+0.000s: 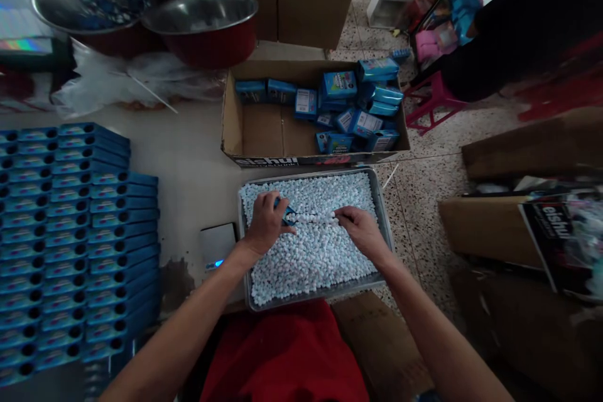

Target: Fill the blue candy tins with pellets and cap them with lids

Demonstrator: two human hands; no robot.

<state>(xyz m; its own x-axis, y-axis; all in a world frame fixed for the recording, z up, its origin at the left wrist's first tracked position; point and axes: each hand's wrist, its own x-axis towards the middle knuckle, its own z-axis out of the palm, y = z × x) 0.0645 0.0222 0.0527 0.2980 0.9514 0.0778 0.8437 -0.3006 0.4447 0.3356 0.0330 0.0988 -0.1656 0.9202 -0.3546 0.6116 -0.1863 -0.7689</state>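
A metal tray (384,226) is full of small pale white and bluish candy-like pieces (311,264). Over its left half, my left hand (268,221) is closed around a small blue box (288,213), mostly covered by the fingers. My right hand (358,226), above the tray's right half, pinches the end of a narrow scoop (313,218) loaded with a row of the pieces. The scoop's far end points at the blue box and lies close to it; whether it enters the box cannot be made out.
Behind the tray, a cardboard carton (261,132) holds several blue boxes (339,85). A small scale (218,245) sits left of the tray. Stacked blue boxes (70,232) fill the far left. Two metal bowls (202,25) stand at the back; a pink stool (433,100) is at right.
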